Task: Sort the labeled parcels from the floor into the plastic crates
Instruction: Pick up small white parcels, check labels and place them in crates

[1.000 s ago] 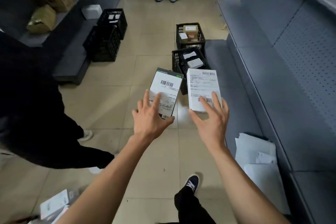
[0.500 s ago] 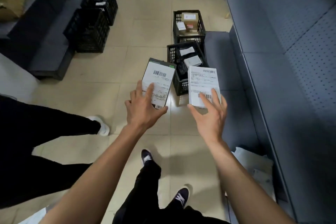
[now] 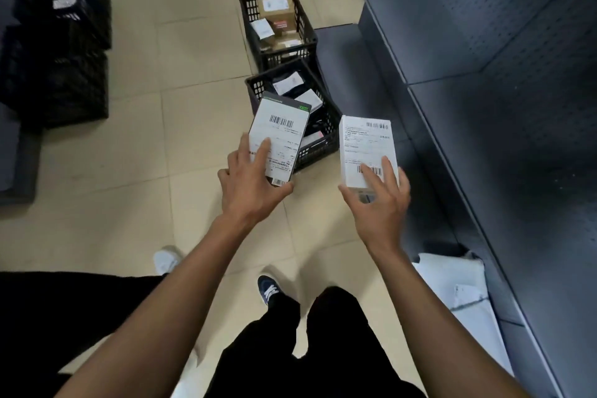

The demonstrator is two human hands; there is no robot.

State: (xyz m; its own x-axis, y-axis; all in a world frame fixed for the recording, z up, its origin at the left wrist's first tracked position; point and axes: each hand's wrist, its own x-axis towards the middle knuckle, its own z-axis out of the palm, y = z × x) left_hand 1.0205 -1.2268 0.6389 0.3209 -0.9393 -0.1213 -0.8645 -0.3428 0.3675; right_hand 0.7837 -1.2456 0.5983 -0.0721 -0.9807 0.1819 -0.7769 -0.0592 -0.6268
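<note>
Both carried parcels have closed on the near black plastic lattice crate. Left hand grips the dark-edged labeled flat box; right hand grips the white labeled box. Deposit judged imminent.

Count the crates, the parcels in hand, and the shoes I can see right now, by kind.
Black plastic lattice crates: 4 (far-right, near-right, upper-left, lower-left)
White-labeled flat parcels in hand: 2 (left hand holds dark-edged one, right hand holds white one)
Shoes: 2 (white, navy)
Total: 8
</note>
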